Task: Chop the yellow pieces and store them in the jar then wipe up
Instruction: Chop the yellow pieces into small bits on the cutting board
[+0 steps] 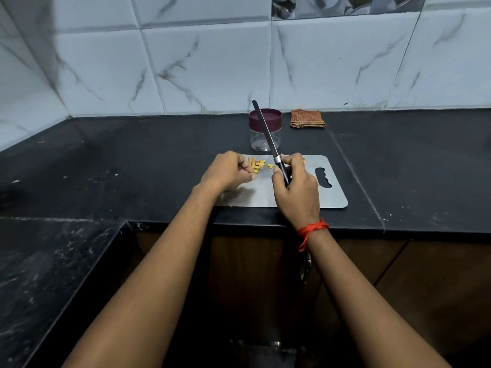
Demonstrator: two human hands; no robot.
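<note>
gripping knife, right fingers; left fingers at small yellow pieces, hold unclear

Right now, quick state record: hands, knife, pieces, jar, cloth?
left hand: fingers curled at the yellow pieces, grip unclear
right hand: grips knife handle, blade raised, pointing away
yellow pieces: small pile on cutting board, far left part
jar: behind cutting board, maroon lid on
cloth: folded, right of jar, by the wall
</note>
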